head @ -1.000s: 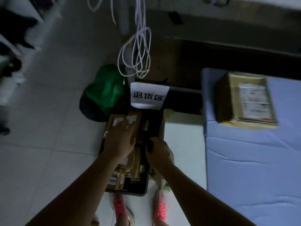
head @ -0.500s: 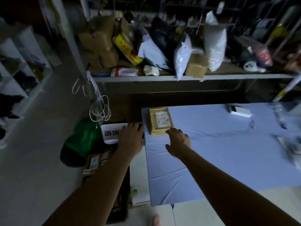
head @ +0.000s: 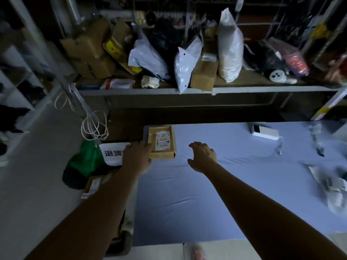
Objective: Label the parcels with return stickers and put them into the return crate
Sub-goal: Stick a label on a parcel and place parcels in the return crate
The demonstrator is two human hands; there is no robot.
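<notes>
- Head view, far left: pale floor (head: 37, 184), with a loop of white cord (head: 94, 126) hanging from a shelf post above it.
- A green bag (head: 84, 162) sits on the floor below the cord. A white sign (head: 111, 153) with black Chinese characters stands just right of the bag, partly hidden by the left hand.
- Below the sign, the crate (head: 121, 243) stands on the floor against the counter's left edge, mostly covered by the left forearm. A brown boxed parcel (head: 93, 185) with a white label shows in it.
- The left hand (head: 137, 158) is at the counter's left edge, back to the camera, fingers fairly straight and holding nothing. Its fingertips are right at the left side of the counter parcel; whether they touch it I cannot tell.
- That counter parcel (head: 162, 142), a flat brown box with a printed label on top, lies at the far left corner of the counter (head: 187, 203), which is covered in a blue cloth.
- The right hand (head: 203, 156) is over the cloth, right of the parcel and apart from it, fingers spread and loosely bent, holding nothing.
- Behind the counter, a shelf (head: 206, 90) carries cardboard boxes and white and black mailer bags.
- Further right on the cloth lies a small white box (head: 264, 131). Blurred white wrapping (head: 334, 190) lies at the right edge.
</notes>
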